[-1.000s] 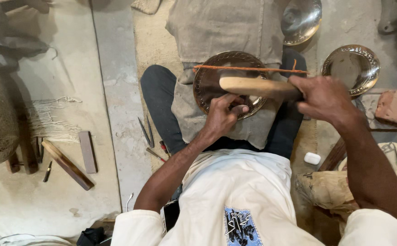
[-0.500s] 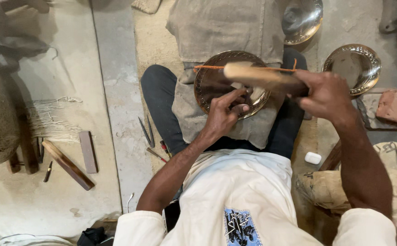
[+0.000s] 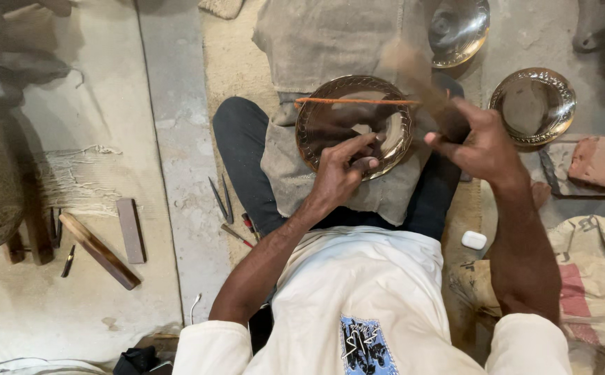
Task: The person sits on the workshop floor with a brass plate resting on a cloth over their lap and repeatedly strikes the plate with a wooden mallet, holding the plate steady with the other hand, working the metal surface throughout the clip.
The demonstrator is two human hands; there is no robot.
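Note:
A round brass plate [image 3: 330, 104] with an ornate rim rests on a grey cloth over my lap. My left hand [image 3: 340, 170] lies on the plate's near side and pinches a small metal punch against its surface. My right hand [image 3: 479, 142] is closed around a wooden mallet [image 3: 413, 73], which is raised over the plate's right rim and blurred by motion. An orange cord [image 3: 354, 101] stretches across the plate's upper part.
Two more brass plates lie on the floor, one at the top [image 3: 459, 28], one at the right [image 3: 533, 104]. Wooden sticks [image 3: 101, 250] and small metal tools [image 3: 222, 201] lie to my left. A reddish stone [image 3: 604, 161] and printed sacks [image 3: 594, 278] are on my right.
The mallet has swung up and away from the plate's centre toward the upper right. My left hand has stayed on the plate with the punch.

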